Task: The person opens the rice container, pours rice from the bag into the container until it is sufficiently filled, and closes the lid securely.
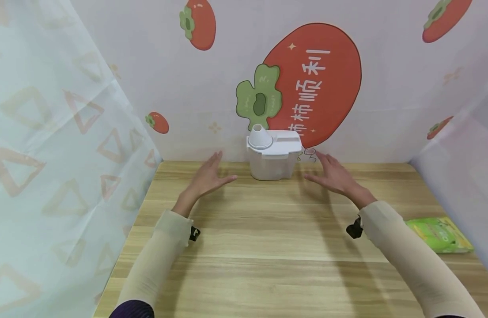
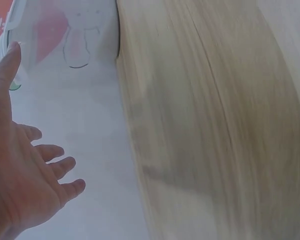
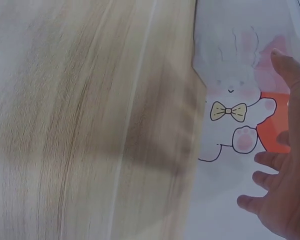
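Observation:
A white translucent plastic container with a white lid and a small funnel-like spout stands on the wooden table against the back wall. My left hand hovers open to its left, fingers straight, touching nothing. To the container's right my right hand is open as well, a short gap from it. In the left wrist view the left hand shows spread fingers before the wall. The right hand in the right wrist view is likewise spread. Both arms wear beige sleeves.
A green and yellow packet lies on the table at the right edge. Patterned sheets wall in the table on the left, back and right; the back one carries a red persimmon print. A rabbit drawing is on the wall.

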The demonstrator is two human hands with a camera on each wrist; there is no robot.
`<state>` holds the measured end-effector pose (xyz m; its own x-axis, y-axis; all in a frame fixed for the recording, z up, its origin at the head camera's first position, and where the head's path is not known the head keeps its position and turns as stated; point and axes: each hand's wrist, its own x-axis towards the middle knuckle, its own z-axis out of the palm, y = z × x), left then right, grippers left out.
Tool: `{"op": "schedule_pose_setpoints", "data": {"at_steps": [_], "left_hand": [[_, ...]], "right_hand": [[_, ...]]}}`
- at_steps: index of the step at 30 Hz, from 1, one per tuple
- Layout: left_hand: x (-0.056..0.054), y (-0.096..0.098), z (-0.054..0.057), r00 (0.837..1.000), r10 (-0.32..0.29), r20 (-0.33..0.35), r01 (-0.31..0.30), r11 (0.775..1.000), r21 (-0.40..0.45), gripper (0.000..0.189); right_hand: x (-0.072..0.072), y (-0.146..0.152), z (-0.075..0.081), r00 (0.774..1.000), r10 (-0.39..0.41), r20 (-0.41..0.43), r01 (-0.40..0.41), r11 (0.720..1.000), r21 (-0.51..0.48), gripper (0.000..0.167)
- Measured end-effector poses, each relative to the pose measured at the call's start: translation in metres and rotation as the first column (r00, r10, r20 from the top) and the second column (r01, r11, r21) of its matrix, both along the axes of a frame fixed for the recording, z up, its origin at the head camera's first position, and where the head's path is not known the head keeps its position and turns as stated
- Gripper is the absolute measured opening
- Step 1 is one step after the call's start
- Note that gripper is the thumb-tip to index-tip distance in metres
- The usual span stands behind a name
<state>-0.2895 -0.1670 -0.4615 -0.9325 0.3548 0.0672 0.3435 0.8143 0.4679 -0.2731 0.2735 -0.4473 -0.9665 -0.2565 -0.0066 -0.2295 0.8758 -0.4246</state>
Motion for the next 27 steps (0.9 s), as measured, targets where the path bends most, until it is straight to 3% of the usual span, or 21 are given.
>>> {"op": "schedule_pose_setpoints", "data": {"at_steps": [6,11,15,22,27], "left_hand": [[-0.002,0.007,-0.004,0.998,-0.006,0.059,-0.002,0.992,0.128,0.114],[-0.005,0.014,-0.009,0.992,-0.017,0.126,-0.018,0.962,0.273,0.112],[-0.007,0.023,-0.012,0.989,-0.036,0.140,-0.013,0.942,0.335,0.113],[-0.014,0.042,-0.012,0.987,-0.069,0.146,0.004,0.914,0.407,0.120],[-0.016,0.055,-0.008,0.981,-0.056,0.188,-0.042,0.875,0.482,0.120]], "right_hand": [[-0.009,-0.004,-0.005,0.999,0.032,0.024,-0.028,0.986,-0.162,0.102],[-0.014,-0.008,-0.008,0.996,0.042,0.080,-0.022,0.970,-0.240,0.104],[-0.015,-0.014,-0.007,0.990,0.037,0.135,0.004,0.956,-0.293,0.108],[-0.020,-0.023,-0.006,0.989,0.078,0.129,-0.016,0.904,-0.427,0.103],[-0.022,-0.028,-0.007,0.989,0.104,0.108,-0.038,0.870,-0.491,0.102]]}}
